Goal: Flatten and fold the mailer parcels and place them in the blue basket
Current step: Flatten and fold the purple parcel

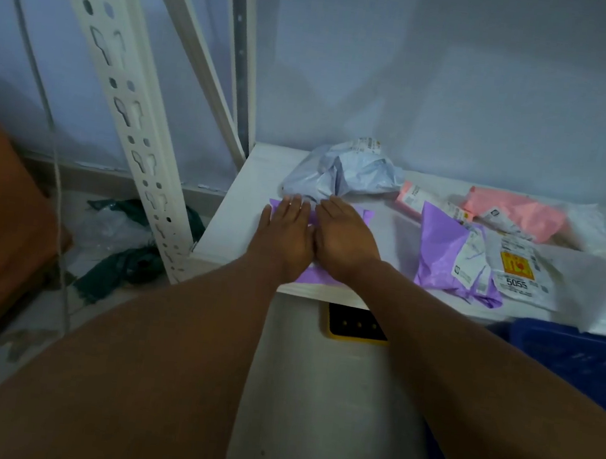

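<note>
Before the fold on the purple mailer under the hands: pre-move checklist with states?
1. Palms flat: left hand and right hand press on the purple mailer: ok.
2. Fully flattened: cannot tell, the hands cover most of it.
3. Supported by the shelf: ok, though its near edge sits close to the front lip.
4. Space to fold: not ok, the crumpled pale blue mailer crowds its far edge at the fingertips.
5. Drop spot: blue basket: cannot tell, only part shows at lower right.
6. Others flattened: not ok, the second purple mailer and pink mailer are crumpled.
</note>
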A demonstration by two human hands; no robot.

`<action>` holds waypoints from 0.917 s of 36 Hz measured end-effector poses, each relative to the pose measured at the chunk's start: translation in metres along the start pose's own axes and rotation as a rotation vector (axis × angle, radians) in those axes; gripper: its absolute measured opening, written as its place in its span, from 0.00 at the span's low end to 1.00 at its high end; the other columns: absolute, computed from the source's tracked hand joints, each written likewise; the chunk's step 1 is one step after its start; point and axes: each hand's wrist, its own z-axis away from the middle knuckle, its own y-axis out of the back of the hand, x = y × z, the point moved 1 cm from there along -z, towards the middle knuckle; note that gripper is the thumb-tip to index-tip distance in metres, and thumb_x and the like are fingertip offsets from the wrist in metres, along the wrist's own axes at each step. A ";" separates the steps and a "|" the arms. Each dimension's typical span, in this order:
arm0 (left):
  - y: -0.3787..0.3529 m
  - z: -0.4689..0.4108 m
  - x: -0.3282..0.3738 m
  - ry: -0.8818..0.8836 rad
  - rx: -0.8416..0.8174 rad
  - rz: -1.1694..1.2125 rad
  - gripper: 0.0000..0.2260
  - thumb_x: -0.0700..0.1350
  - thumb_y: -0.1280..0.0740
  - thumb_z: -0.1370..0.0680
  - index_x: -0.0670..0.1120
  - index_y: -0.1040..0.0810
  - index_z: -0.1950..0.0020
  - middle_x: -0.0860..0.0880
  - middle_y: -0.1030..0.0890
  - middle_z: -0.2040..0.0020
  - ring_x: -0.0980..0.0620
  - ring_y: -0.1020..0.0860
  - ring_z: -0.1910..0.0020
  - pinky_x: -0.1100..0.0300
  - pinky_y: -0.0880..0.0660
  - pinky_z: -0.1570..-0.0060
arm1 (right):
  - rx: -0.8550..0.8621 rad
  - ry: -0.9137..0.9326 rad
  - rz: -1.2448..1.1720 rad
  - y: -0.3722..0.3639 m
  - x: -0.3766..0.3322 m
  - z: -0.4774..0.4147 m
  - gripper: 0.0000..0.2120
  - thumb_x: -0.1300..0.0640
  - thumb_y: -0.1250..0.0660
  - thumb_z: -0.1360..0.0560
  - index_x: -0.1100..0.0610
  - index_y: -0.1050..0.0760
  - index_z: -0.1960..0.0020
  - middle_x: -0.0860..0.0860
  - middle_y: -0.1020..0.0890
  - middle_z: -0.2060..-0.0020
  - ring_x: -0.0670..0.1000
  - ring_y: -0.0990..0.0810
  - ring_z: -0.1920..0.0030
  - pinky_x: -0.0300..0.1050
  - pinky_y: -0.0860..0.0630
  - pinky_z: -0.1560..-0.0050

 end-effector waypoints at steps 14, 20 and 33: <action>-0.020 -0.004 -0.007 -0.010 0.041 -0.017 0.31 0.55 0.62 0.20 0.44 0.51 0.18 0.45 0.53 0.18 0.47 0.55 0.19 0.47 0.57 0.22 | -0.066 0.005 0.189 -0.011 0.003 0.002 0.28 0.46 0.56 0.18 0.57 0.37 0.24 0.54 0.34 0.24 0.54 0.42 0.22 0.56 0.56 0.22; -0.025 -0.006 -0.009 0.004 0.072 0.040 0.35 0.57 0.67 0.22 0.44 0.49 0.19 0.45 0.50 0.18 0.47 0.54 0.19 0.48 0.56 0.22 | -0.072 -0.019 0.168 -0.015 0.007 0.002 0.32 0.44 0.60 0.21 0.57 0.38 0.23 0.53 0.35 0.24 0.53 0.42 0.22 0.56 0.57 0.22; -0.028 -0.010 -0.009 0.003 0.099 0.060 0.38 0.58 0.69 0.25 0.44 0.49 0.19 0.45 0.50 0.18 0.48 0.53 0.19 0.49 0.55 0.22 | 0.003 -0.105 0.074 -0.023 0.010 0.004 0.38 0.40 0.69 0.24 0.54 0.42 0.21 0.56 0.44 0.21 0.56 0.51 0.20 0.55 0.55 0.21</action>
